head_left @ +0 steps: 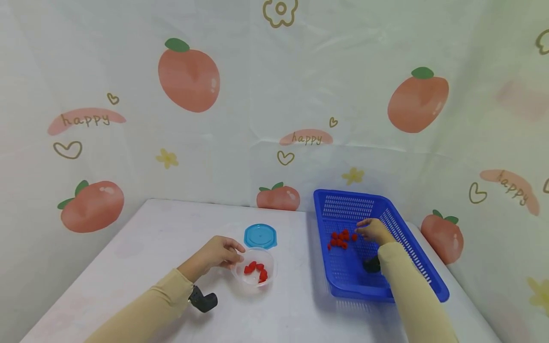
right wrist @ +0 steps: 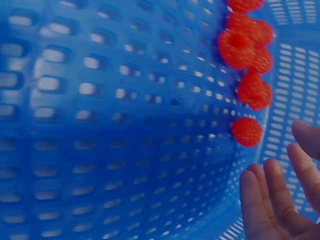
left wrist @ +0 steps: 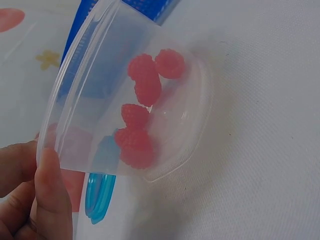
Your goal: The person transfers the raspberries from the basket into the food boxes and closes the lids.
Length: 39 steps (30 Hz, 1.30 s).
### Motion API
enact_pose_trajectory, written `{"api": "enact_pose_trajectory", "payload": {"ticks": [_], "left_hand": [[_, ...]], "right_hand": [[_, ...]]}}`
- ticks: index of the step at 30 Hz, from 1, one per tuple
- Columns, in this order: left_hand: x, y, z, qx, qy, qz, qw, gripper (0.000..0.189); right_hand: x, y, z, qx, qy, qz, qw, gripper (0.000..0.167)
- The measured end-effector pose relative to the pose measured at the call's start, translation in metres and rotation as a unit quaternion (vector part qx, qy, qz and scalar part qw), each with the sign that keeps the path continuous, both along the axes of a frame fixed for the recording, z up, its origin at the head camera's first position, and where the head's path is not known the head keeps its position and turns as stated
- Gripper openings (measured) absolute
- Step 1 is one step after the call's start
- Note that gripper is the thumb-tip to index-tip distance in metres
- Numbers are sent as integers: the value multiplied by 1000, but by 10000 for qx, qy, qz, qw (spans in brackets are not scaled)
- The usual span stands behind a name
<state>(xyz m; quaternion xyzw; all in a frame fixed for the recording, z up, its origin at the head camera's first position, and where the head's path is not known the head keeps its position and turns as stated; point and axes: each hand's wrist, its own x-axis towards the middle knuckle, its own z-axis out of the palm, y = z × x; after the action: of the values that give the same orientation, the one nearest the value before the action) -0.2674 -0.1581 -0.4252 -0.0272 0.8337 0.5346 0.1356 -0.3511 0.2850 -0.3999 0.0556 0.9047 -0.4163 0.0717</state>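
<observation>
At the rim of a clear plastic tub (left wrist: 95, 115), my left hand (head_left: 216, 253) pinches the edge between thumb and fingers. Several red raspberries (left wrist: 137, 145) lie on the tub's bottom. Inside a blue perforated basket (head_left: 349, 289), my right hand (head_left: 376, 231) hovers with fingers extended and nothing between them. Just beyond its fingertips, a loose group of raspberries (head_left: 340, 242) lies on the basket floor. One single raspberry (right wrist: 247, 131) sits nearest to the fingers in the right wrist view.
A blue lid (head_left: 260, 236) lies on the white table (head_left: 171, 233) behind the tub. Tall basket walls surround the right hand. A black wrist camera (head_left: 203, 301) hangs beneath the left forearm. A printed curtain (head_left: 240, 95) stands behind the table and along its sides.
</observation>
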Motion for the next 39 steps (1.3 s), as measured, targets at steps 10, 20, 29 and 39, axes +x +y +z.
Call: {"api": "enact_pose_trajectory", "payload": {"ticks": [10,20,29,39], "left_hand": [[-1,1,0,24,1,-5,10000,21],[0,1,1,81,-33,11,10000,20],[1,1,1,26,-15,27,10000,20],[1,2,1,36,-39,51,10000,20]], "right_hand": [[0,0,-7,246,-311,17,9992,41],[6,0,-4,265,-506,427,9975,33],[8,-3,-3,261,-604,215,9976,13],[9,-2,-4,473,-628,231,9966,6]]}}
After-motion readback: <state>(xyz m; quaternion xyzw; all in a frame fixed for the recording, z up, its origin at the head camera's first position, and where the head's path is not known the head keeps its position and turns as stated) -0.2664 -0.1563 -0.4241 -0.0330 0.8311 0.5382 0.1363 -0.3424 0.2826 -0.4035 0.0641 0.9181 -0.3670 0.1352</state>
